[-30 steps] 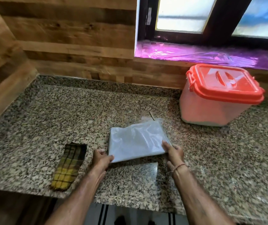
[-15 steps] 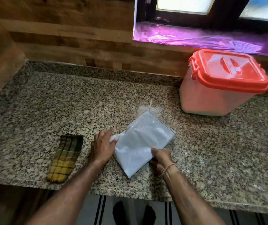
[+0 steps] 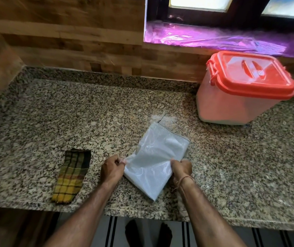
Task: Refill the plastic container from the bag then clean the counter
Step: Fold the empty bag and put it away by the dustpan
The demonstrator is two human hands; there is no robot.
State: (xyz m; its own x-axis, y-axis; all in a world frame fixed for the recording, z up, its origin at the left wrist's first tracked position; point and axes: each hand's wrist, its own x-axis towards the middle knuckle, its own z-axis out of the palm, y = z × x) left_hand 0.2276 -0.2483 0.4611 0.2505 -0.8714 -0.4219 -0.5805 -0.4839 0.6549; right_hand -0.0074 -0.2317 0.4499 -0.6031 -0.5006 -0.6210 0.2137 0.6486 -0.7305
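Observation:
A flat white woven bag [image 3: 157,157] lies folded on the granite counter [image 3: 71,122], turned diagonally with one corner near the front edge. My left hand [image 3: 112,170] pinches its left edge and my right hand [image 3: 182,168] grips its right edge. The plastic container [image 3: 231,104], translucent with a shut orange-red lid [image 3: 253,75], stands at the back right against the wall, well beyond the bag. A little white powder dusts the counter just behind the bag.
A folded yellow and dark checked cloth [image 3: 71,177] lies left of my hands near the counter's front edge. A window sill with purple plastic sheet [image 3: 214,38] runs above the container. Wooden walls close the back and left sides.
The bag has been turned from lying square to lying diagonal. Both hands have shifted from its near corners to pinching its left and right edges.

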